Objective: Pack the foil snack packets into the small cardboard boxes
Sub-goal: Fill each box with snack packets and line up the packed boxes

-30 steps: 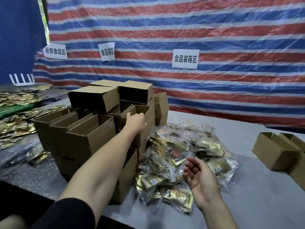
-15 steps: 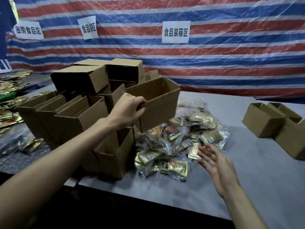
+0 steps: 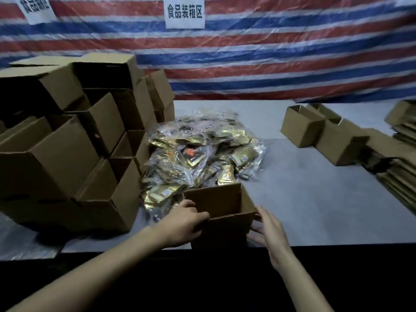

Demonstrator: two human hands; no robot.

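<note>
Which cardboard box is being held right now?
The open box at the near edge, left hand gripping its wall, right hand at its corner; the left stack and far-right boxes sit untouched.

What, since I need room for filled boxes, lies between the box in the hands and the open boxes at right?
Only bare grey table lies between the held box and the open boxes, per the head view.

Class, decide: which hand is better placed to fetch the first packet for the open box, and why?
Probably the right hand: its open fingers only touch the box, while the left hand grips the rim, steadying it. The packets lie behind.
</note>
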